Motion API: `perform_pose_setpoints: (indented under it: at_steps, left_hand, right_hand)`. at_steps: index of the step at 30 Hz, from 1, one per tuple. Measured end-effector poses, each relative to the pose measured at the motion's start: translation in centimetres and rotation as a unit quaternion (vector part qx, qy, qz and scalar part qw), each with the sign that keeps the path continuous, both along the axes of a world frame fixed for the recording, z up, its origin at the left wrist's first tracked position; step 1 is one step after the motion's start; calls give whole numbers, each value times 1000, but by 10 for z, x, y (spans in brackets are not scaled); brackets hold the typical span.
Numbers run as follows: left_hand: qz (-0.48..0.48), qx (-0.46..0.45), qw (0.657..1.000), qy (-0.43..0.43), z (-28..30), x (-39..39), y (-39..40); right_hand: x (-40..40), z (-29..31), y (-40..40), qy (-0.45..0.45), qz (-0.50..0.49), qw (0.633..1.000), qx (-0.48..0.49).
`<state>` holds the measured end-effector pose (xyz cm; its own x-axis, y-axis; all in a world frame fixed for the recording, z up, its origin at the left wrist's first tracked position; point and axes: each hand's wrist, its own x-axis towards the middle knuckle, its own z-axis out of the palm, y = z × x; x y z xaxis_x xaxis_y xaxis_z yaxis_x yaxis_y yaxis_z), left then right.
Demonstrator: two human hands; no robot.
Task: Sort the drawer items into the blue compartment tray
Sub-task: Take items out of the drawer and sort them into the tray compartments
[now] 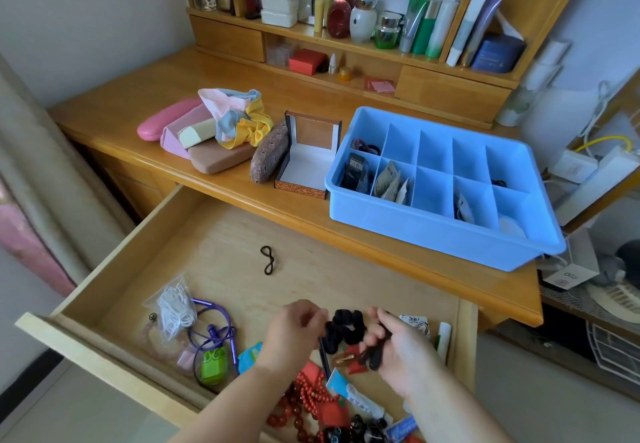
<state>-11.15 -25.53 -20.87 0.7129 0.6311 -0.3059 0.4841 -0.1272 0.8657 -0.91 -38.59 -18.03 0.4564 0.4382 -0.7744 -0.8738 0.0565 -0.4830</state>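
Head view of an open pale wooden drawer [221,234] below an orange-brown wooden desk top [138,113]. A ruffled black fabric scrunchie [343,330], soft and gathered into puffy folds, is held above the drawer's near right part, stretched between both hands. The left hand [294,335] pinches its left edge with curled fingertips; the right hand [394,349] has its fingers curled round a bunch of slim black hair ties [375,352] and meets the scrunchie's right edge. Loose in the drawer: a thin black spiral hair tie [267,260] lying well apart towards the back, a clear bag of white cord [173,307], a purple cable [221,331], a green plastic case [214,366] and red beads [304,397]. The blue plastic compartment tray [433,234] stands on the desk at right, several cells holding small items. Printing on the packets is too small to read
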Motion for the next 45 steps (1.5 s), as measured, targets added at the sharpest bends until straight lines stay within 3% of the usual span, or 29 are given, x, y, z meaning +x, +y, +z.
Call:
perform_pose_setpoints:
  at_steps: [4,8,10,12,14,16,22,25,29,31,35,39,41,45]
  left_hand:
    - [-52,142,980,126,-20,2,14]
    - [-135,224,939,223,-35,6,9]
    - [-151,251,924,244,-36,8,8]
    - [-138,238,931,242,-36,9,9]
    - [-109,201,949,217,-38,7,12]
    - [-64,155,971,170,-40,5,18]
    - [38,64,996,48,-34,5,20]
    - [45,54,997,43,-35,2,21]
    - [57,39,998,13,-29,3,24]
    - [84,1,996,-15,-25,5,24]
    - [136,-145,974,-113,-12,6,31]
    - [137,-215,950,-181,11,11,36]
    - [117,-247,937,-216,26,12,35]
    - [65,-326,894,-301,56,17,24]
  right_hand:
    - [4,3,-15,-22,17,998,-51]
    - [5,43,-10,-70,58,995,30]
    - [14,80,-3,-180,119,972,90]
    - [29,121,5,-335,184,917,113]
    - [48,158,15,-474,205,852,82]
    - [76,184,30,-546,166,819,56]
    - [157,186,94,-494,58,868,9]
    - [170,166,127,-515,76,853,-39]
    - [167,152,141,-550,160,805,-154]
    - [155,150,127,-604,144,769,-152]
    - [109,145,91,-726,159,662,-102]
    - [68,123,59,-794,159,576,-108]
    - [53,114,50,-790,176,575,-116]
    - [37,106,50,-683,327,640,-133]
